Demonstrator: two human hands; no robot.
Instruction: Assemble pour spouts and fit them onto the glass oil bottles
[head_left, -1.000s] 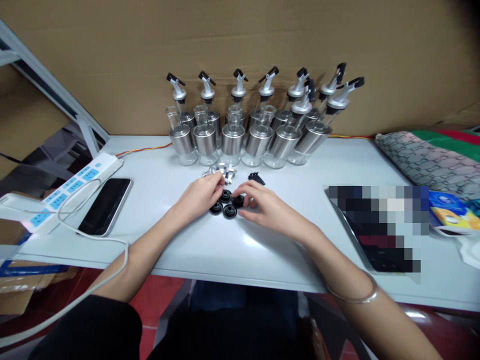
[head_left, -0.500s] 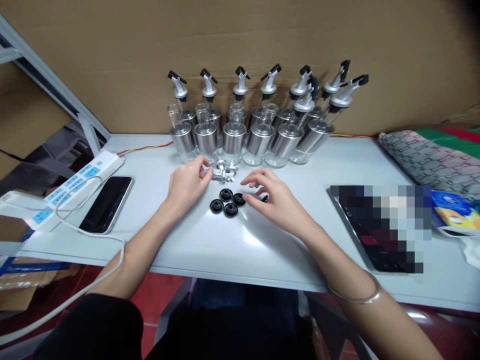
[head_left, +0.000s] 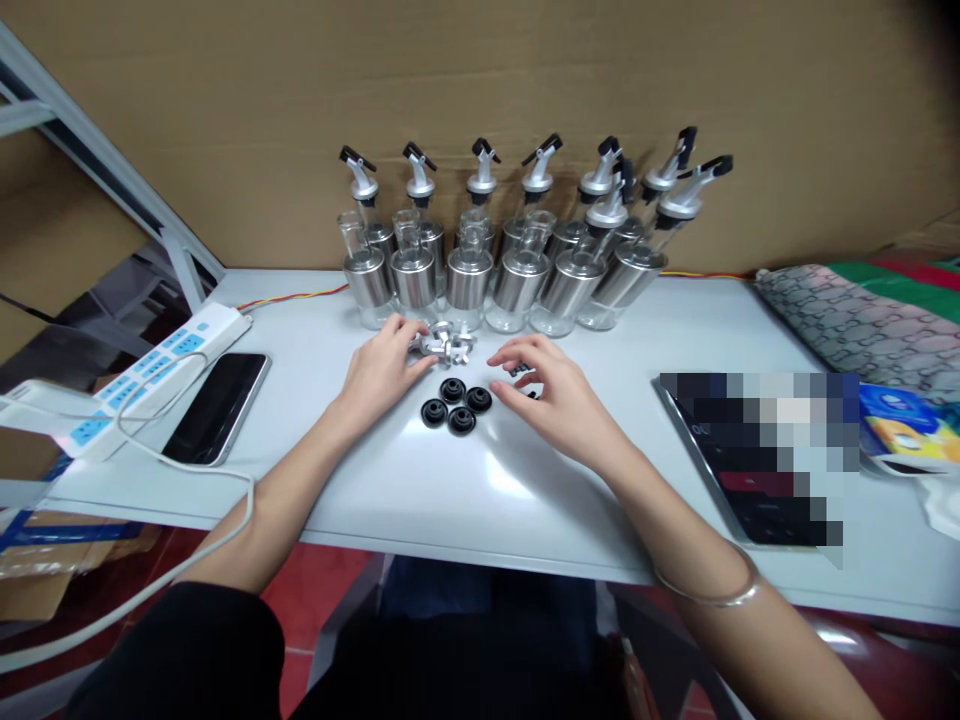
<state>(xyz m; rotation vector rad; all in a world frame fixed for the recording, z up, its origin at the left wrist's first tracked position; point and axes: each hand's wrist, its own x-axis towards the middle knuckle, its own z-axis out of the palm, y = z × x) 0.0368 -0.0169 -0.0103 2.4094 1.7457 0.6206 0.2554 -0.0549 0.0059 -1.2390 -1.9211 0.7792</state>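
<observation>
My left hand (head_left: 381, 366) rests on the table at the left side of a small heap of silver pourer parts (head_left: 452, 347). Its thumb and fingers are apart around the heap's near end; nothing is visibly gripped. Just in front lie several round black stoppers (head_left: 453, 390) in a tight cluster. To the right of them hovers my right hand (head_left: 559, 395), fingers curved and apart, holding nothing. Small black pieces (head_left: 519, 369) lie partly hidden beneath its fingers. Behind both hands stand steel-sleeved glass bottles (head_left: 470, 280), the front ones mostly without tops, the others with lever pourers (head_left: 481, 178).
On the left are a phone (head_left: 217, 410), a white power strip (head_left: 150, 375) and a white cable (head_left: 251, 490) crossing my left forearm. A dark tablet-like device (head_left: 720, 480), partly blurred, lies on the right beside a blue and yellow packet (head_left: 907, 420). Cardboard (head_left: 480, 70) stands behind.
My left hand's fingers have spread from a closer pinch at the silver parts. My right hand has shifted slightly right, away from the black stoppers.
</observation>
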